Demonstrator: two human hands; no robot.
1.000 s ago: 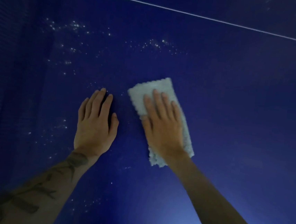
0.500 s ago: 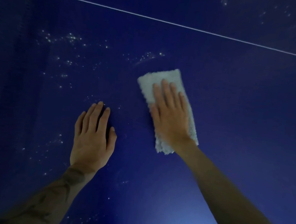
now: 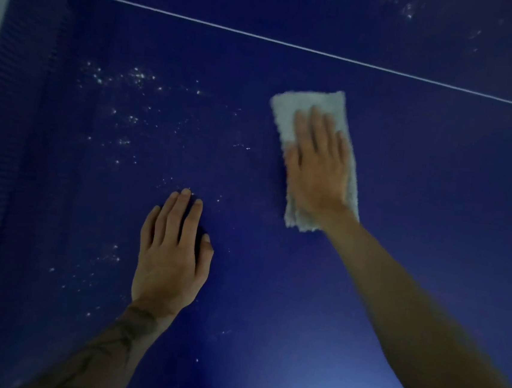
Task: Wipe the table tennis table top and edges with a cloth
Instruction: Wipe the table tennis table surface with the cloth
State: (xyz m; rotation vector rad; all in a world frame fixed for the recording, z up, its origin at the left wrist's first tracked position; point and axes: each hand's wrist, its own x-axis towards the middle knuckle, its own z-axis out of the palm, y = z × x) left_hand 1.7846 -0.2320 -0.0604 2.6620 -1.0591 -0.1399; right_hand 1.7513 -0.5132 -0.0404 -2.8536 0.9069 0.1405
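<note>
Head view: right hand (image 3: pixel 318 168) lies flat, fingers straight, pressing the folded cloth (image 3: pixel 287 115) onto the blue counter (image 3: pixel 421 184) near the white line (image 3: pixel 324 54). Left hand (image 3: pixel 170 254) rests flat and empty on the counter among white specks (image 3: pixel 136 76).

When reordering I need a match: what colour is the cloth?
Pale whitish-grey, plain; the cloth shows in the head view, under the right hand.

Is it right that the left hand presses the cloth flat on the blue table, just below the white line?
Not quite. It is the right hand that presses the cloth flat on the blue table, just below the white line. The head view shows the left hand resting bare on the table, holding nothing.
</note>
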